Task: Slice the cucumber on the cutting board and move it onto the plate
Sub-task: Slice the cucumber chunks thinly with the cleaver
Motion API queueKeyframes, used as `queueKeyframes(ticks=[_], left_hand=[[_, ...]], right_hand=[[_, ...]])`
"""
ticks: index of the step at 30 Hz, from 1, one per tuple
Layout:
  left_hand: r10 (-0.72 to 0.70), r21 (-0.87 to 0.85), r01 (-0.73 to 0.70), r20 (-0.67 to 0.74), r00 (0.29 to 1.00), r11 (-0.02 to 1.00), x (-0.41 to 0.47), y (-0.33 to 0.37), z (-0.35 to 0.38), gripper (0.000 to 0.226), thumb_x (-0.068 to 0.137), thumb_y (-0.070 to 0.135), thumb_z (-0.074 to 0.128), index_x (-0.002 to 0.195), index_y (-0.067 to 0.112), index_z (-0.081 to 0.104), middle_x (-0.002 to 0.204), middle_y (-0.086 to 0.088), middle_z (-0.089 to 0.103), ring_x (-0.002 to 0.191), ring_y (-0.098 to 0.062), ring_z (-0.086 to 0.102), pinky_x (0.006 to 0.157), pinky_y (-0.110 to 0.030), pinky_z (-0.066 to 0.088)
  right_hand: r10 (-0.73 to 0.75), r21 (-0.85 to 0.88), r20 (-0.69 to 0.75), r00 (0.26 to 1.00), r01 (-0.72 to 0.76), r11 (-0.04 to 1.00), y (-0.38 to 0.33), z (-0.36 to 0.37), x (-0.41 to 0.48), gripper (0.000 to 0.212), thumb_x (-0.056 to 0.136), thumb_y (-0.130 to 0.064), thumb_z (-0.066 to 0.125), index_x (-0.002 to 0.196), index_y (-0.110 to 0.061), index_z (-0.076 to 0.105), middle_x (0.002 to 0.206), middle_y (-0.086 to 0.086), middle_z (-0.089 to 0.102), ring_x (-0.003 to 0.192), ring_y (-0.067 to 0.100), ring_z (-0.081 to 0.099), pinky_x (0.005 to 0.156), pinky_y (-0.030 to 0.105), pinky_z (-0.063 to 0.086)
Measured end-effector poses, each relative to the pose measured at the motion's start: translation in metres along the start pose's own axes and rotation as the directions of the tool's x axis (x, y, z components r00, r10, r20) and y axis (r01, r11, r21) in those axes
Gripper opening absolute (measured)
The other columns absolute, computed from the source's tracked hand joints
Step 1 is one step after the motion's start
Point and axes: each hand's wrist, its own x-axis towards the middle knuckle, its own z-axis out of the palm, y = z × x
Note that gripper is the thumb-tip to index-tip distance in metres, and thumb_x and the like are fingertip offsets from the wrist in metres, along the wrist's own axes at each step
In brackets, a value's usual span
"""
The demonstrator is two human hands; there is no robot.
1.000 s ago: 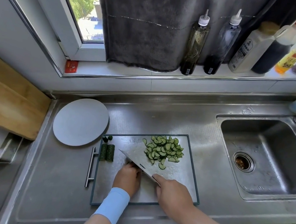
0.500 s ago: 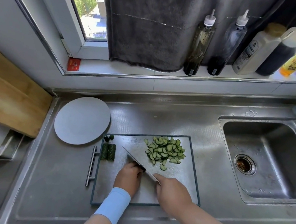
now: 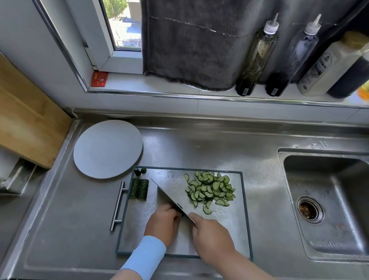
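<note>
The steel cutting board [image 3: 232, 235] with a teal rim lies on the counter. A pile of half-moon cucumber slices [image 3: 211, 189] covers its far right part. Two dark cucumber pieces [image 3: 139, 188] and two small ends [image 3: 140, 171] sit at its left edge. My right hand [image 3: 211, 239] grips the knife [image 3: 167, 195], whose blade points up-left with its edge down on the board. My left hand [image 3: 162, 222] is curled right beside the blade, pressing down on a cucumber piece; only a dark sliver shows at the fingertips. The grey plate [image 3: 108, 148] stands bare, left of the board.
A sink [image 3: 334, 206] lies to the right. A wooden board [image 3: 11, 110] leans at the far left. Several bottles [image 3: 258, 55] and a hanging grey towel [image 3: 193, 30] line the windowsill behind. A bar handle [image 3: 118, 204] sticks out at the board's left side.
Both hands and the knife stay at the same spot on the board, with only small shifts. The slice pile and the plate have not moved.
</note>
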Motion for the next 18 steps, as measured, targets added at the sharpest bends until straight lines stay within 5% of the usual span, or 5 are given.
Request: queueKeyframes(ticks=[10,18], left_hand=[[0.03,0.093,-0.03,-0.004,1.0,0.995,-0.001,0.01,-0.007,0.017,0.062,0.002,0.083,0.067,0.017,0.075,0.077,-0.004,0.068,0.063,-0.025,0.064,0.052,-0.023,0.05],[0.015,0.047,-0.014,-0.007,1.0,0.999,0.0,0.005,-0.003,0.018,0.062,0.003,0.083,0.067,0.019,0.075,0.077,-0.001,0.067,0.066,-0.022,0.064,0.055,-0.022,0.05]], right_hand=[[-0.009,-0.066,-0.013,1.0,0.008,0.998,0.014,-0.004,-0.032,0.043,0.101,-0.023,0.036,0.14,-0.038,0.045,0.104,0.002,0.069,0.094,0.026,0.06,0.068,0.034,0.037],[-0.011,-0.052,0.024,1.0,0.013,0.999,0.011,-0.006,-0.019,0.038,0.097,-0.018,0.037,0.13,-0.032,0.053,0.091,0.002,0.066,0.083,0.028,0.059,0.067,0.035,0.043]])
